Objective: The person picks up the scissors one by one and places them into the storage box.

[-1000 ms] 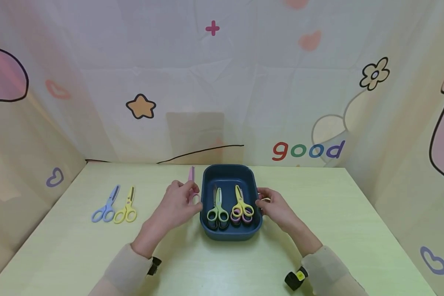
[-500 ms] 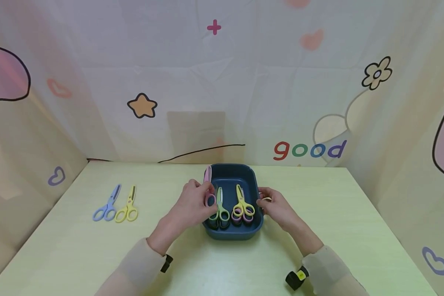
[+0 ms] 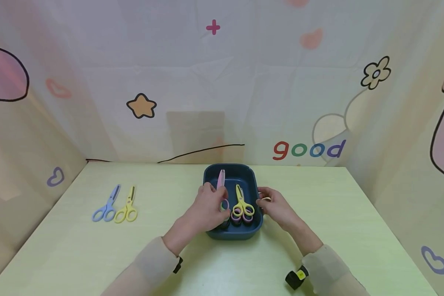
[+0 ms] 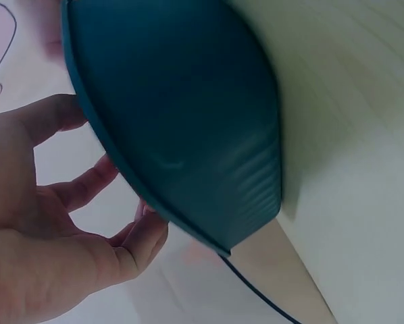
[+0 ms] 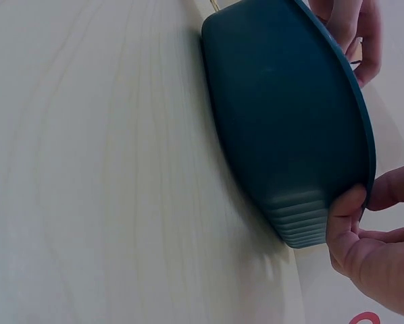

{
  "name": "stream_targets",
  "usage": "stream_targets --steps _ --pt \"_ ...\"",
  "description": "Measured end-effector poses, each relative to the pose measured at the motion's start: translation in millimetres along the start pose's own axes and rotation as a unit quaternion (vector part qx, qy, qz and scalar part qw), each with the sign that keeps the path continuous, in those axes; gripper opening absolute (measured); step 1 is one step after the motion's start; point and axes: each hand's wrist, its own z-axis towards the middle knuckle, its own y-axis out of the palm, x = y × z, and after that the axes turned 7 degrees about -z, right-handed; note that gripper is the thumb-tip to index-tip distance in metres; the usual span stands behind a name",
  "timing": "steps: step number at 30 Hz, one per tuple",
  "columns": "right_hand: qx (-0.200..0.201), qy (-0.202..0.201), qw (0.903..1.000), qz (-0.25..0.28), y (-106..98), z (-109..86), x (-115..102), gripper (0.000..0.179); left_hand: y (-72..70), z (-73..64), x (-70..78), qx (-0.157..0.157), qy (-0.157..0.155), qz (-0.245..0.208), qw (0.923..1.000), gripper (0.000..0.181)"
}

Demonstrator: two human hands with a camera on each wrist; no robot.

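pink scissors (image 3: 220, 181) over blue tray (image 3: 234, 234); long axis roughly 12-to-6, blades toward 12 o'clock. left hand (image 3: 208, 208): fingers clamped on the scissors. right hand (image 3: 278, 206): fingers clamped on tray rim, 3 o'clock side.

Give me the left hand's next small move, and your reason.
Probably lower the pink scissors into the dark blue tray and let go. The left hand holds them over the tray, the right hand touches its side, and yellow scissors already lie inside. Setting the pink pair left of those should avoid landing on them, though the hand hides part of that spot.
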Motion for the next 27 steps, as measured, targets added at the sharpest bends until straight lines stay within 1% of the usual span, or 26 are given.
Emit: stream_targets --steps 2,7,14,18,21,24,27 --pt "0.0 0.002 1.0 -0.001 -0.3 -0.5 -0.1 0.048 4.3 2.1 0.2 -0.008 0.002 0.017 0.9998 0.028" --pt "-0.001 0.005 1.0 0.004 -0.7 -0.6 1.0 0.049 12.7 4.8 -1.0 -0.034 -0.005 0.061 0.9976 0.025" --pt "0.003 0.004 0.9999 0.013 -1.3 1.5 3.0 0.049 19.8 8.7 -1.2 -0.041 -0.006 0.11 0.9931 0.024" --pt "0.006 0.007 0.9999 0.012 -1.3 2.4 4.0 0.049 22.3 11.0 0.2 -0.051 -0.011 0.15 0.9873 0.025" --pt "0.008 0.01 0.9998 0.013 -0.8 1.2 3.3 0.049 23.8 11.5 2.0 -0.068 -0.019 0.177 0.9817 0.029" --pt "0.01 0.013 0.9997 0.017 -0.1 0.2 2.4 0.049 25.4 11.2 3.5 -0.086 -0.03 0.191 0.9774 0.035" --pt "0.008 0.011 0.9997 0.02 0.2 -1.0 0.9 0.049 26.4 11.1 3.8 -0.093 -0.038 0.198 0.9749 0.04"
